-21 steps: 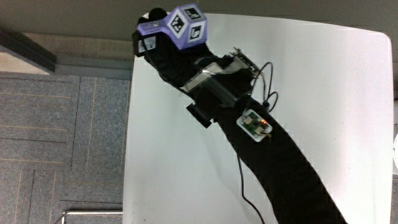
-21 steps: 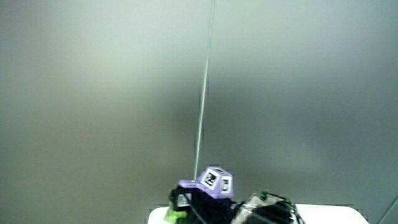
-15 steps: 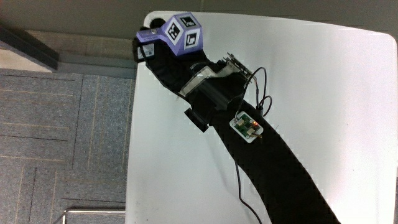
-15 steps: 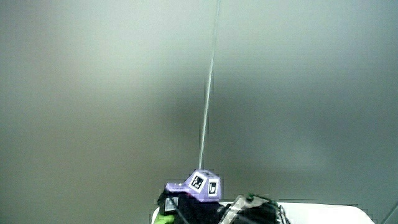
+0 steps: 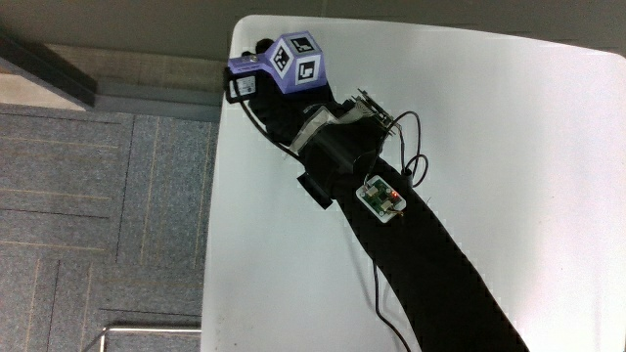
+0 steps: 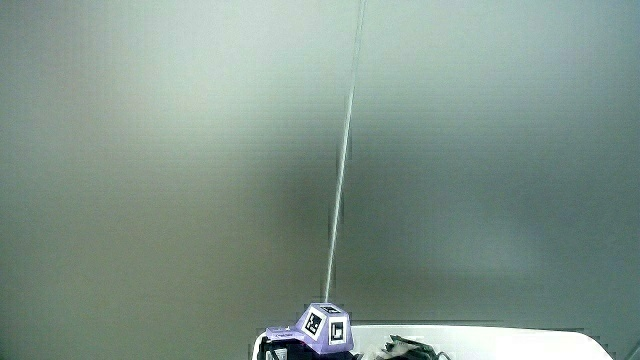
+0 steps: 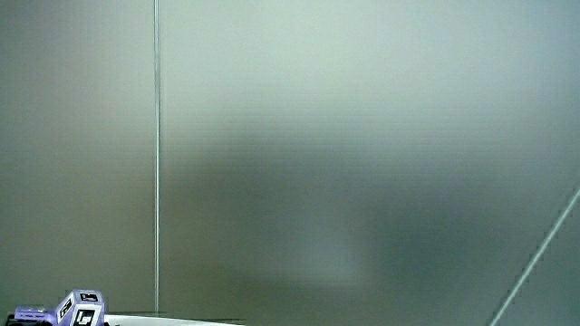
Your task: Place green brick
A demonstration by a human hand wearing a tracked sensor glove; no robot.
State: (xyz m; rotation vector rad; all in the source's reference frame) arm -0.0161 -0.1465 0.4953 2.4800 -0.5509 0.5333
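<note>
Main view, hand at table corner, forearm across it

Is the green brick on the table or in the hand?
Cannot tell. The hand at the table's corner hides its fingers, and no brick shows.

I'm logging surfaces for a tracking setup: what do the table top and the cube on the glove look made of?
The table looks like smooth white laminate or painted board, evenly bright with a rounded corner. The cube seems rigid lilac plastic, with printed black-and-white markers on its faces.
</note>
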